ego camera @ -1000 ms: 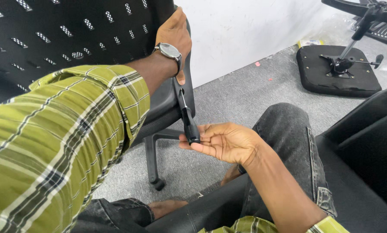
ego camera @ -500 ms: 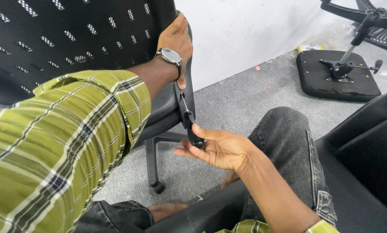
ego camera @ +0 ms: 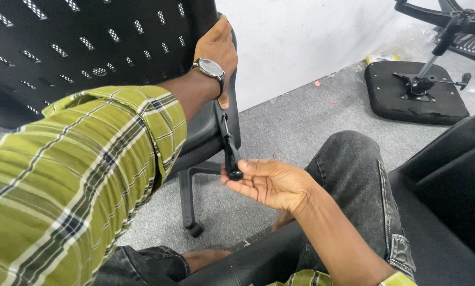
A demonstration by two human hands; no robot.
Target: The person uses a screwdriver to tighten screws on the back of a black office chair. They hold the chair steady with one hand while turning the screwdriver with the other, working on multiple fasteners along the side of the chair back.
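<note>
The black mesh-backed chair (ego camera: 89, 47) fills the upper left of the frame, its perforated back toward the camera and its side edge running down the centre. One leg of its base (ego camera: 187, 201) shows below, standing on the grey carpet floor (ego camera: 301, 122). At the upper right lies a separate seat pad (ego camera: 406, 100), turned underside up with its metal mechanism showing, and behind it part of a star base (ego camera: 444, 13).

The left hand (ego camera: 219, 50) (a wristwatch (ego camera: 211, 68) on it, a green plaid sleeve (ego camera: 78, 175) behind) is closed around the top edge of the chair back, bracing it. The right hand (ego camera: 272, 182) sits at the centre of the frame, palm up and fingers loosely curled, its thumb and fingertips pinching the lower end of a slim black tool (ego camera: 229, 148) that stands upright against the chair's edge.

The step in hand looks like working a fastener at the side of the chair back, with the tool's tip seated where the back meets its bracket (the joint itself is hidden by the hand and tool). The next move likely calls for a turn of the handle with the tool kept in line, while the left hand keeps the back from swinging.
</note>
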